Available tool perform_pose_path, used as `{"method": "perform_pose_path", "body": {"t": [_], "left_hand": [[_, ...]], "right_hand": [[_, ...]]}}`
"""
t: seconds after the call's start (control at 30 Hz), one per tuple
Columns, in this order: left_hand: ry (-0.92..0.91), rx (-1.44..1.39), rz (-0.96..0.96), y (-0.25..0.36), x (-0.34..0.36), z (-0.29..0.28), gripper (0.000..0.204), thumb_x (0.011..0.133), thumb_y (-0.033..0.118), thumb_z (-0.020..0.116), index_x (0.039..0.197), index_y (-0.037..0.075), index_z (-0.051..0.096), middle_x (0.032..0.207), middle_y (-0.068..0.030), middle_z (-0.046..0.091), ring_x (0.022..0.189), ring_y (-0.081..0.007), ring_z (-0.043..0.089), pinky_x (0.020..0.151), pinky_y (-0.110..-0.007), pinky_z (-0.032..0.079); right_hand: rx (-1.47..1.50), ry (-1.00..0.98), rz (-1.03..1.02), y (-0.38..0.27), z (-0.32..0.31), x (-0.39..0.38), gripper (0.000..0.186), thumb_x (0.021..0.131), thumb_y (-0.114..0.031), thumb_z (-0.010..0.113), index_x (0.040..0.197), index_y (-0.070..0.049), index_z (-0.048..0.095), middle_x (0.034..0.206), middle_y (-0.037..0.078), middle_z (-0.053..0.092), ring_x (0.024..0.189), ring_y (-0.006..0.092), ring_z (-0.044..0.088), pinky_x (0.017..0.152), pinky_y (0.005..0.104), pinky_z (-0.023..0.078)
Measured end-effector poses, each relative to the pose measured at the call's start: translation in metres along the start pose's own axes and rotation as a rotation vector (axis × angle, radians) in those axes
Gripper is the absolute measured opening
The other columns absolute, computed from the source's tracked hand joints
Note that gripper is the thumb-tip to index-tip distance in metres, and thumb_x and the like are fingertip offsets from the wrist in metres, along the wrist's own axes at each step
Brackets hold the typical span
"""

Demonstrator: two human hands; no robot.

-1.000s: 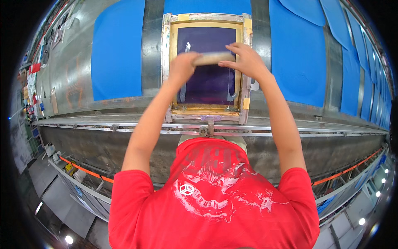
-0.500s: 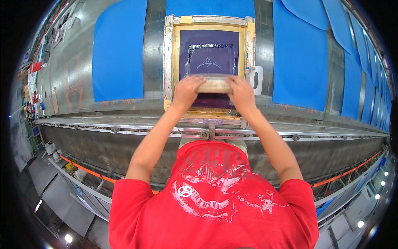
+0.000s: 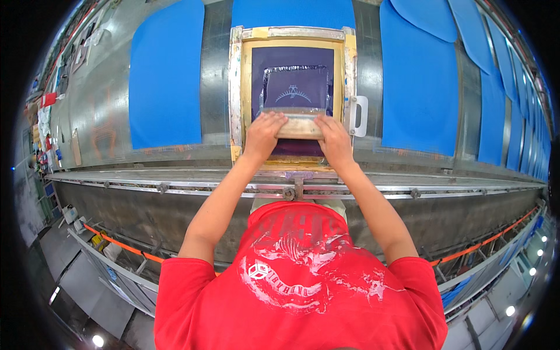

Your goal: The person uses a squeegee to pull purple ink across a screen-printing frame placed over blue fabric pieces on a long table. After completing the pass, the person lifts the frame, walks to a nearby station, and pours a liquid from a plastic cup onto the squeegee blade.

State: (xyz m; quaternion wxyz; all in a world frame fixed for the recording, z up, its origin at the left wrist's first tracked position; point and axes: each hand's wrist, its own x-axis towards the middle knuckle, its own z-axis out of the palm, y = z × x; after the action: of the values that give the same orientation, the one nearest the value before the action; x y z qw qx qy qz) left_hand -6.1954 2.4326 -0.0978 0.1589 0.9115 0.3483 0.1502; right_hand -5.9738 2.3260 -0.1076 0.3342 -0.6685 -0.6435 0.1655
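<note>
Wooden squeegee (image 3: 300, 126) — crosswise; fingers (image 3: 276, 120) grip both ends.

Red short-sleeved fabric T-shirt (image 3: 303, 326), white cube emblem (image 3: 258, 269), pale splashy print (image 3: 373, 286); sleeves (image 3: 184, 289) stop well behind left grip (image 3: 265, 134), right grip (image 3: 335, 139), both bare.

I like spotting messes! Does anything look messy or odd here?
The frame looks stained and blotchy along its sides, perhaps from use. At upper right, one blue sheet seems to overlap a bigger blue sheet, instead of lying apart.
</note>
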Motion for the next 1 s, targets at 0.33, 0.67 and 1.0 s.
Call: {"method": "perform_pose_path", "body": {"t": [0.33,0.67,1.0], "left_hand": [[-0.03,0.025,-0.074,-0.046,0.152,-0.013,0.033,0.082,0.001,0.061,0.107,0.015,0.077,0.107,-0.0105,0.074,0.098,-0.031,0.071,0.088,-0.041,0.057],[-0.089,-0.069,-0.032,0.004,0.001,-0.006,0.045,0.075,-0.011,0.059,0.11,0.011,0.076,0.115,-0.0099,0.073,0.111,-0.0293,0.068,0.097,-0.04,0.054],[-0.02,-0.16,-0.058,0.032,0.002,-0.017,0.042,0.074,-0.007,0.067,0.113,0.009,0.074,0.113,-0.0123,0.073,0.106,-0.0313,0.069,0.094,-0.039,0.054]], "right_hand": [[-0.065,0.049,0.028,0.049,-0.014,0.135,0.036,0.075,-0.001,0.071,0.111,-0.005,0.068,0.114,0.015,0.067,0.111,0.0343,0.062,0.097,0.0444,0.05],[-0.014,-0.068,0.088,0.0,0.006,-0.017,0.05,0.073,0.003,0.074,0.121,-0.006,0.064,0.125,0.015,0.065,0.118,0.0356,0.059,0.104,0.0434,0.048],[0.265,0.36,0.59,0.129,-0.023,0.012,0.026,0.098,-0.028,0.065,0.114,-0.007,0.069,0.094,0.012,0.068,0.082,0.0198,0.063,0.076,0.0362,0.049]]}}
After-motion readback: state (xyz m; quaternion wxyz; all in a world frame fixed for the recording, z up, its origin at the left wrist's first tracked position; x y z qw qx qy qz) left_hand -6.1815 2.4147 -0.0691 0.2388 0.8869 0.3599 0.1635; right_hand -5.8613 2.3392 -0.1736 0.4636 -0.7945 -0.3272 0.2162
